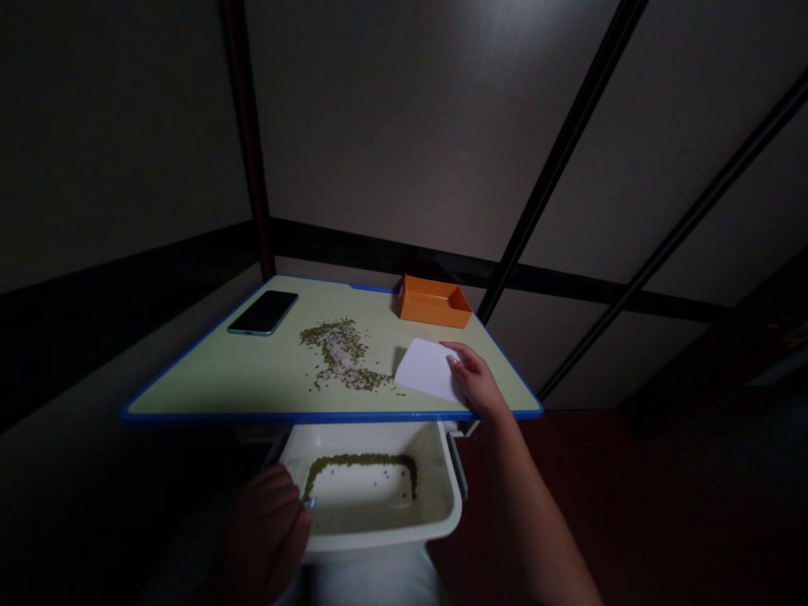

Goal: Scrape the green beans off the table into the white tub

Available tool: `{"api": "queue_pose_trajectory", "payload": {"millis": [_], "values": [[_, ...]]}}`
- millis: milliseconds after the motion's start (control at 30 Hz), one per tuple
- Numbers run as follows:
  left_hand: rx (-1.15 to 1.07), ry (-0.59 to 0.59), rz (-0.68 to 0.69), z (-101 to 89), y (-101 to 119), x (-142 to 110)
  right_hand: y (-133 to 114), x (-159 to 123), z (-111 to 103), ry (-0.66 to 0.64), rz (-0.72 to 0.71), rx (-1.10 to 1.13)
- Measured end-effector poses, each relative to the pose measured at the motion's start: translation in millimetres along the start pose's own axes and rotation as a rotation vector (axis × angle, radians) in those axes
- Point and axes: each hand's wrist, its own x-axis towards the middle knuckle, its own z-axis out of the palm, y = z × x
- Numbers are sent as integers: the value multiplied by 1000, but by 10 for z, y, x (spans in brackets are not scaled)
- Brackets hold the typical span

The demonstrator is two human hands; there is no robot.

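My right hand (pixel 475 380) is closed on a white card (pixel 429 369), thumb on top, tilted against the pale tabletop (pixel 220 379). Just left of the card's edge lies a loose scatter of small green beans (pixel 334 332) with a whitish patch among them. Below the table's front edge is a white plastic tub (pixel 366 536), with more green beans (pixel 369 459) lined up along its far inner floor edge. My left hand (pixel 268 526), in shadow, is curled over the tub's left rim with the thumb on the inner side; its fingers are partly hidden in the dark.
An orange open box (pixel 434 305) sits at the table's back right corner. A dark-screened phone (pixel 263 312) lies at the back left. Blue edging (pixel 328 417) runs round the tabletop, and panelled walls (pixel 391 126) stand close behind and to the left.
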Motion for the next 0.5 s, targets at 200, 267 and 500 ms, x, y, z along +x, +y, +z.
{"api": "queue_pose_trajectory", "payload": {"millis": [200,267,500], "values": [[-15,11,9,0,-4,9,-49,-9,4,-23,50,30],[-18,9,3,-3,-4,12,-68,-13,5,-24,38,32],[-13,32,8,-7,11,33,-91,-14,-3,-58,-8,6]]}}
